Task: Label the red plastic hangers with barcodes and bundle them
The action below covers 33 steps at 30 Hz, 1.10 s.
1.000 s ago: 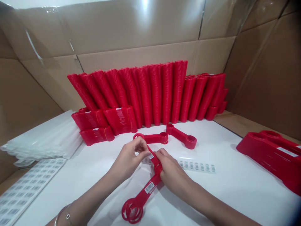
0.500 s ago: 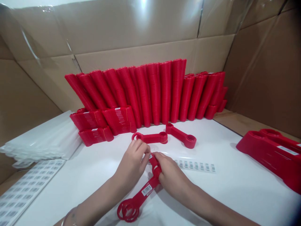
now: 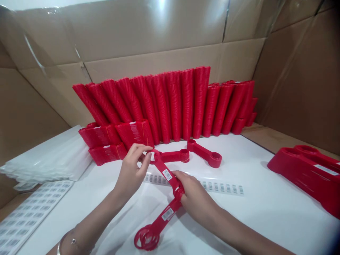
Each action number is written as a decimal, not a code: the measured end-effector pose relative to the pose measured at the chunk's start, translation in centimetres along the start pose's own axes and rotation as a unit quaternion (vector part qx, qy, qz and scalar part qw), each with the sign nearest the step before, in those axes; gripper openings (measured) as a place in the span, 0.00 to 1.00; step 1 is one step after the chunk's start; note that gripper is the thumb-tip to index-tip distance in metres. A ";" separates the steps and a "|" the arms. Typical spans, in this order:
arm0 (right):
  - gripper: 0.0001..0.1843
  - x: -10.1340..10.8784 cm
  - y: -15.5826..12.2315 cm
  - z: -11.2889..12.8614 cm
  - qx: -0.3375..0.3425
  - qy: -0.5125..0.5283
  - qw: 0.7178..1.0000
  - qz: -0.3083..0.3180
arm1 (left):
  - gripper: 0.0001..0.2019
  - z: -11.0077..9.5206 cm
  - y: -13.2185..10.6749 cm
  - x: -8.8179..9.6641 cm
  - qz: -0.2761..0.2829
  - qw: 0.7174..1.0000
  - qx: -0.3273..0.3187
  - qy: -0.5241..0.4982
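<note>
My right hand [image 3: 195,194] is closed around the overlapping ring ends of several flat red plastic pieces with rings at both ends. From it a labelled red piece [image 3: 161,164] angles up and left, a white barcode sticker [image 3: 167,174] on its bar. My left hand [image 3: 134,163] has thumb and index finger together at the edge of that piece's far ring. Other held pieces [image 3: 148,237] fan out below, the top one with a barcode sticker [image 3: 167,214]. Behind the hands lies a strip of barcode stickers [image 3: 223,187], partly covered by the held piece and right hand.
Tall red stacks [image 3: 174,106] line the cardboard wall, with banded bundles [image 3: 135,134] at left. Two small red stacks [image 3: 174,156] [image 3: 204,153] lie ahead. Clear plastic bags [image 3: 53,159] and a sticker sheet [image 3: 32,212] are left; larger red stacks [image 3: 300,173] stand right.
My left hand has moved left and up from the sticker to the piece's far ring, uncovering the bar and its sticker. My right hand keeps its grip almost in place.
</note>
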State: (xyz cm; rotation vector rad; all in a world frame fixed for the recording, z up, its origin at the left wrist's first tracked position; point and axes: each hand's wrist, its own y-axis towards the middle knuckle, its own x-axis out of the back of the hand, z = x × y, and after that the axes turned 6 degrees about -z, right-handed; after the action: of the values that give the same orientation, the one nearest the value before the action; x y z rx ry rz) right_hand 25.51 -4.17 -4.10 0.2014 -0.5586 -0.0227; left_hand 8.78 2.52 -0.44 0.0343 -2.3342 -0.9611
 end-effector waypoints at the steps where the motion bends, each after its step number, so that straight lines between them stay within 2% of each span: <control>1: 0.22 0.1 0.2 -0.2 -0.002 0.001 1.000 -0.005 | 0.09 -0.1 0.0 0.0 0.004 1.000 -0.006 -0.019; 3: 0.22 0.4 0.6 -0.6 0.003 0.008 1.000 -0.020 | 0.11 -0.2 -0.2 0.1 0.017 0.999 -0.025 -0.042; 6: 0.24 0.9 1.2 -1.2 0.014 0.033 0.998 -0.044 | 0.16 -0.1 -0.4 0.1 0.069 0.996 -0.047 -0.043; 9: 0.28 1.7 1.8 -1.8 0.016 0.038 0.997 -0.067 | 0.19 0.4 -0.9 -0.1 0.112 0.993 -0.045 -0.004; 12: 0.29 2.3 2.2 -2.0 0.022 0.022 0.995 -0.091 | 0.16 0.2 -1.3 -0.2 0.142 0.987 -0.033 0.062; 15: 0.29 2.5 2.3 -1.9 0.029 0.010 0.994 -0.101 | 0.11 -1.2 -1.7 0.1 0.263 0.959 -0.032 0.105; 17: 0.29 2.4 2.1 -1.7 0.040 0.021 0.995 -0.093 | 0.10 -2.5 -2.1 0.2 0.322 0.938 -0.024 0.124; 21: 0.33 1.8 1.7 -1.4 0.055 0.033 0.995 -0.075 | 0.14 -3.8 -3.9 -0.9 0.361 0.913 -0.017 0.188; 24: 0.35 1.3 1.6 -1.7 0.055 0.014 0.997 -0.057 | 0.16 -3.6 -5.1 -2.3 0.389 0.883 -0.016 0.262; 27: 0.34 1.1 1.6 -2.2 0.054 -0.011 0.998 -0.039 | 0.17 -3.1 -5.1 -2.7 0.389 0.864 -0.004 0.319; 29: 0.31 1.0 1.5 -2.3 0.043 -0.025 0.999 -0.022 | 0.14 -2.7 -4.5 -2.3 0.398 0.867 0.017 0.298; 31: 0.28 0.9 1.4 -2.3 0.030 -0.021 0.999 -0.001 | 0.12 -1.9 -3.6 -1.5 0.412 0.885 0.045 0.211; 33: 0.26 0.9 1.3 -2.1 0.024 -0.006 1.000 0.011 | 0.15 -0.9 -2.6 -0.6 0.404 0.905 0.088 0.102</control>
State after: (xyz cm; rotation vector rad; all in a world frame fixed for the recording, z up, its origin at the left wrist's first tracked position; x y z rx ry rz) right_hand 27.36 -2.55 -5.14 0.2412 -0.5731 0.0103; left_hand 9.25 0.20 -1.92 -0.6748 -1.9347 -0.3056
